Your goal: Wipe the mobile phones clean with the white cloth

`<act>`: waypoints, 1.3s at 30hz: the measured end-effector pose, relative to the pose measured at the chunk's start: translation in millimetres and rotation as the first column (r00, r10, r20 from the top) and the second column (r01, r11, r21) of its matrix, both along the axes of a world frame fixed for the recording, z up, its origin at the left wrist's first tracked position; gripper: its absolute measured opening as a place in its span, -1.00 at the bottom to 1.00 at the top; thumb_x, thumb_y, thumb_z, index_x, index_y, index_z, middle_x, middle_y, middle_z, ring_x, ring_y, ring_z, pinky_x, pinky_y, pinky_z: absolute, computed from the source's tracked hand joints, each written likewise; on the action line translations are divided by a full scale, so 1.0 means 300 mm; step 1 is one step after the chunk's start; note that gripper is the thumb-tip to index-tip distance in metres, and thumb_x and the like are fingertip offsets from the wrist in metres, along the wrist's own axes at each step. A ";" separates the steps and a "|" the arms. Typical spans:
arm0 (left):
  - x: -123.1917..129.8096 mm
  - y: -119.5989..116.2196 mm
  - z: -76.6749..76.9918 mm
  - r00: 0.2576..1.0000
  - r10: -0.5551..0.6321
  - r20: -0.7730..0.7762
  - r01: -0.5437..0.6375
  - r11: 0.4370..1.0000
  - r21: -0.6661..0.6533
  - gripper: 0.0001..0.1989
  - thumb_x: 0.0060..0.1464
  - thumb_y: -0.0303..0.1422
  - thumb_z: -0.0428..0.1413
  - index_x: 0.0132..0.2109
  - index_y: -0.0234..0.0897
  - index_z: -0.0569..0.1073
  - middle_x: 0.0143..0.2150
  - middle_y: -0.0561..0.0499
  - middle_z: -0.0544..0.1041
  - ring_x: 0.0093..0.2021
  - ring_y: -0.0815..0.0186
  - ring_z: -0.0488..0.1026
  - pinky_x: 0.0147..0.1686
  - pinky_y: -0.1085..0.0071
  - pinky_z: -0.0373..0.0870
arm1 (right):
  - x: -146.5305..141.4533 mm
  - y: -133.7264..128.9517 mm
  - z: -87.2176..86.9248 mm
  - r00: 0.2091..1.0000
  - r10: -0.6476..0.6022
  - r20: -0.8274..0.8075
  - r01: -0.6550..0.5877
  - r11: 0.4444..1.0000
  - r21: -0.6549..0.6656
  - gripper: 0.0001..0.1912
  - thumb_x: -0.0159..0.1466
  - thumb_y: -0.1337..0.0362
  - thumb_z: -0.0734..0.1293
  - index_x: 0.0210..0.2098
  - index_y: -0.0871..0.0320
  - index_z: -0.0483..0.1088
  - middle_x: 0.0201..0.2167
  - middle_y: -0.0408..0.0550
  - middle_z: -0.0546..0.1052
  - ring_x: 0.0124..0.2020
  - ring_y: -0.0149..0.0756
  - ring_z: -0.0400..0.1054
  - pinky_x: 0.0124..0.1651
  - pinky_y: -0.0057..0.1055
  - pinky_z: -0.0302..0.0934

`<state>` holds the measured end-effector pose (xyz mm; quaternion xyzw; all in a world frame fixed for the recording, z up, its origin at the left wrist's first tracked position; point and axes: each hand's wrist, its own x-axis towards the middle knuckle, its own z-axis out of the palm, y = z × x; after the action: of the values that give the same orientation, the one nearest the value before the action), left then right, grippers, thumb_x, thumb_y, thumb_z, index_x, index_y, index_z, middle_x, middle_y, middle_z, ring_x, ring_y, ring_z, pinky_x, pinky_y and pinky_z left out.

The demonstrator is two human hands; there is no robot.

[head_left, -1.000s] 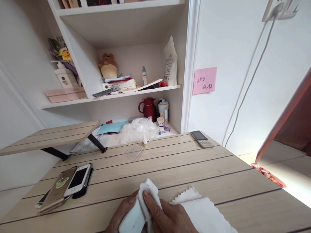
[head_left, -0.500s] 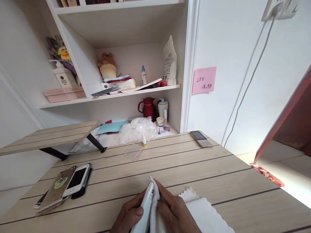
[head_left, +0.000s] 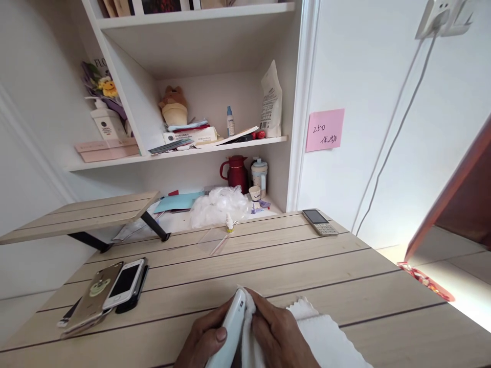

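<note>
My left hand grips a pale blue-white phone, tilted up edge-on, with a small dark slot in its narrow end. The thumb lies along the near side; the other fingers are behind it, mostly hidden. A white cloth with a scalloped border is bunched in my right hand, which presses it against the phone's right face and top corner. The rest of the cloth spreads over the table to the right. The phone's lower part runs out of view at the bottom.
Several phones lie stacked at left, a white phone on top. A keypad phone rests at the back right. A small dropper bottle and a clear plastic bag are at the back edge, below a raised wooden shelf at left.
The view has shifted slightly. My right hand with the cloth has moved a little over the phone's top end, and the slot in the phone's end shows more clearly.
</note>
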<state>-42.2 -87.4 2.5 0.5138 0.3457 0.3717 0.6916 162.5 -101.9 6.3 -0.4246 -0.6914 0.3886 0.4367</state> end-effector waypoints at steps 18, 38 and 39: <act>0.006 -0.013 0.020 1.000 0.019 -0.007 -0.018 0.999 0.033 -0.25 -0.03 0.04 0.34 0.23 -0.28 0.55 -0.37 -0.07 0.62 -0.46 0.26 0.41 -0.28 0.35 0.34 | 0.007 0.004 0.036 0.998 0.030 -0.063 -0.030 1.000 -0.002 -0.64 0.32 0.38 0.14 -0.04 0.11 0.52 -0.35 -0.15 0.57 -0.31 -0.31 0.47 -0.20 -0.48 0.29; 0.033 -0.029 0.021 0.998 0.052 0.032 -0.054 0.997 0.056 -0.34 0.01 -0.04 0.33 0.18 -0.32 0.59 -0.21 -0.14 0.66 -0.27 0.12 0.51 -0.23 0.34 0.33 | 0.011 -0.005 0.039 0.999 -0.011 -0.030 0.014 0.996 0.084 -0.54 0.35 0.32 0.17 0.20 0.10 0.42 -0.15 -0.04 0.63 -0.20 -0.26 0.53 -0.08 -0.42 0.37; 0.028 -0.025 0.019 0.997 0.077 0.025 -0.078 0.996 0.038 -0.34 -0.02 -0.03 0.35 0.16 -0.32 0.60 -0.23 -0.13 0.66 -0.30 0.15 0.50 -0.29 0.38 0.32 | 0.009 -0.004 0.033 1.000 -0.006 -0.003 0.006 0.998 0.061 -0.55 0.34 0.36 0.16 0.15 0.10 0.45 -0.21 -0.06 0.64 -0.22 -0.27 0.54 -0.11 -0.43 0.37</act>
<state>-33.8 -94.9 8.3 0.5089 0.3499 0.4111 0.6705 165.4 -103.0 16.1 -0.4126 -0.7009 0.3667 0.4517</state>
